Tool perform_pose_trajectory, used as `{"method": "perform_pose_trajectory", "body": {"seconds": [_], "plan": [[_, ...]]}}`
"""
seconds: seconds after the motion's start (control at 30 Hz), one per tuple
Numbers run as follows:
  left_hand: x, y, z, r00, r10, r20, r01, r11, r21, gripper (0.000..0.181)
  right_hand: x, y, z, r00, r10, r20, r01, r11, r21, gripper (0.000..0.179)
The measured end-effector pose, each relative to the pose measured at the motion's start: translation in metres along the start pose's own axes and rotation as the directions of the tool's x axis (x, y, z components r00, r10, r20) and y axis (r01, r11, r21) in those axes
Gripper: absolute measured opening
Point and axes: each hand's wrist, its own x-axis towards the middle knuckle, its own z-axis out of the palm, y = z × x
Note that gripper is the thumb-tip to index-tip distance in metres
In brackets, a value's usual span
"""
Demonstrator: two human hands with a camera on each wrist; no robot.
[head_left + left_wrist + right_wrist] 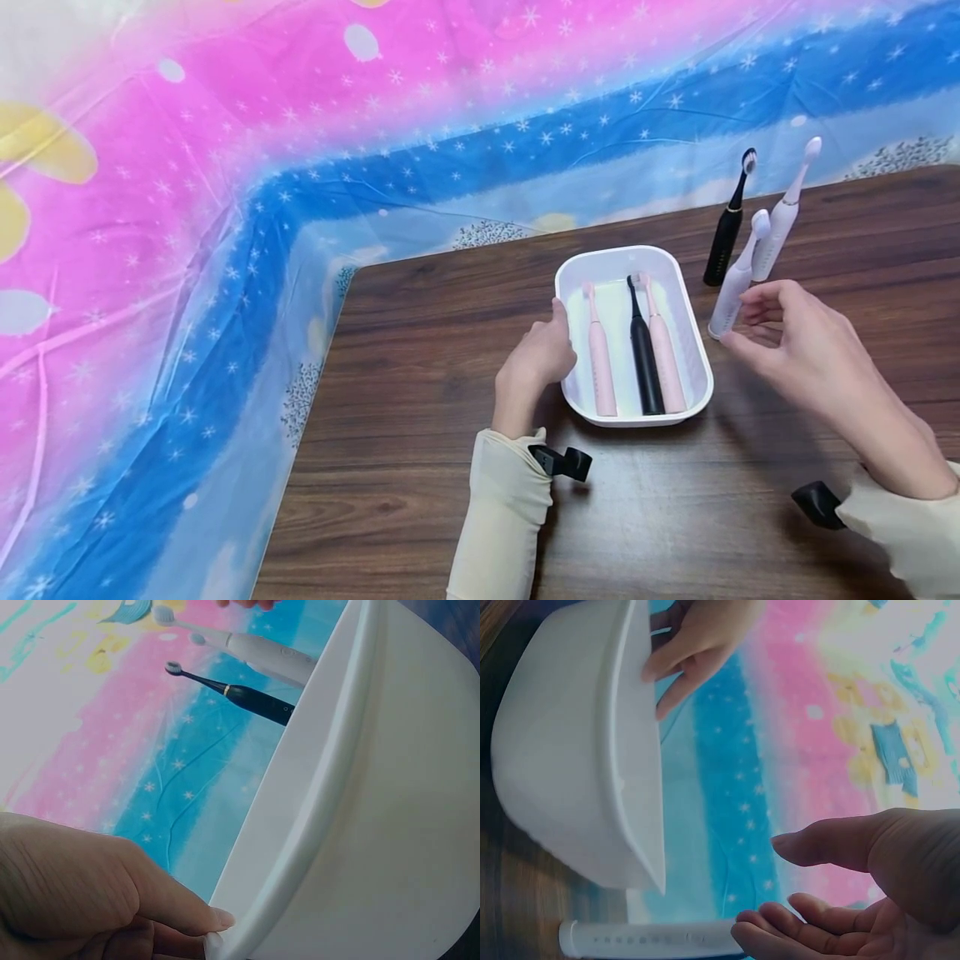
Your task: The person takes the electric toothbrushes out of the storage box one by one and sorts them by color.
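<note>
In the head view, my left hand [536,358] grips the left wall of a white plastic tub [637,422], its thumb at the rim. Inside the tub lie a pink electric toothbrush [601,367], a black one [644,358] and a second pink one [664,358]. To the right of the tub, a white electric toothbrush [729,298] stands upright on its base. My right hand [802,342] is beside it, thumb and fingers apart. The right wrist view shows the fingertips right at this toothbrush's handle [652,940], with a gap between thumb and fingers.
Behind the nearest white toothbrush stand a black electric toothbrush [724,242] and another white one [780,221], both upright. All rest on a dark wooden table [405,400]. A pink and blue patterned cloth [315,125] hangs along the table's back and left edges.
</note>
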Motion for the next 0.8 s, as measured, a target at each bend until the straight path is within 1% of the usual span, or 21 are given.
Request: {"method": "perform_pose_trajectory", "body": {"seconds": [0.17,0.43,0.6,0.8], "plan": [[-0.001,0.001,-0.001,1.0,-0.002,0.001,0.002,1.0,-0.003,0.069,0.002,-0.007,0.005,1.0,-0.018,0.025,0.017,1.0,0.017,0.043],[-0.001,0.0,0.0,1.0,0.005,-0.011,-0.005,1.0,0.003,0.069,0.013,-0.017,0.022,0.995,-0.028,0.096,0.02,0.997,0.08,0.042],[-0.001,0.0,0.0,1.0,0.005,-0.019,-0.005,1.0,0.008,0.069,0.02,-0.023,0.033,0.988,-0.034,0.153,0.016,0.993,0.115,0.045],[-0.001,0.0,0.0,1.0,0.002,-0.014,-0.002,1.0,0.006,0.07,0.027,-0.029,0.045,0.975,-0.036,0.219,0.008,0.992,0.128,0.045]]}}
